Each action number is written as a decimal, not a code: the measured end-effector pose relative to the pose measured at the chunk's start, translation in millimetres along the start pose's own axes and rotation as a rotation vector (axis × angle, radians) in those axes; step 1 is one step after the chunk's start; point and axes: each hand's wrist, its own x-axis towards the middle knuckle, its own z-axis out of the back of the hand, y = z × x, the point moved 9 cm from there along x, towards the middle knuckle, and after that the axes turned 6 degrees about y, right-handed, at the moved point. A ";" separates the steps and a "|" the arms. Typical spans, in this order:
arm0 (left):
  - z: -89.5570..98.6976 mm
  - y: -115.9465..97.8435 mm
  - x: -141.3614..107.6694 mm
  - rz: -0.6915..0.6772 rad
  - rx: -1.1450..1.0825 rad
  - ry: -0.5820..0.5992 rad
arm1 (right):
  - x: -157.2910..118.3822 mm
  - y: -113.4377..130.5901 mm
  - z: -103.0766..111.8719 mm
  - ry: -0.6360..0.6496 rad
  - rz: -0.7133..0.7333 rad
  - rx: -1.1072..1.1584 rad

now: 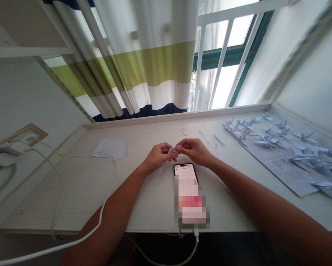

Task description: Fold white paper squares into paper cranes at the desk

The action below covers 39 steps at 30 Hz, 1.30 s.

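Observation:
Between my two hands is a small piece of folded white paper (174,149), held just above the desk. My left hand (161,154) pinches it from the left with the fingers curled. From the right, my right hand (194,150) grips the same paper between thumb and fingers. Its exact folded shape is partly hidden by my fingers. Directly below my hands lies a phone (186,175) with a lit screen, part of it blurred out. Several paper cranes (268,138) are spread over the right side of the desk.
A printed sheet (277,166) lies under some cranes. Thin paper scraps (218,140) are beyond my right hand. White paper sheets (113,147) rest at the left. A white cable (110,194) crosses over my left forearm. Curtains (155,66) hang behind the desk (80,192).

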 end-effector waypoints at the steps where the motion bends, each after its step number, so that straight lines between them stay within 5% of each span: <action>1: 0.1 0.7 -0.1 0.004 -0.010 0.002 | 0.1 0.3 -0.2 0.010 0.003 -0.007; 11: 8.0 2.4 -0.2 0.024 -0.054 -0.081 | 1.6 -5.0 8.5 -0.062 0.006 0.161; 15: 5.2 2.8 0.0 0.027 -0.108 -0.048 | 0.1 0.5 2.0 0.004 0.009 0.100; 24: -0.2 5.0 0.4 0.051 -0.138 -0.007 | -3.8 9.8 7.0 -0.062 0.017 0.109; 39: -1.6 3.0 0.7 0.010 -0.104 -0.032 | -2.8 -4.6 -0.1 -0.081 -0.086 0.102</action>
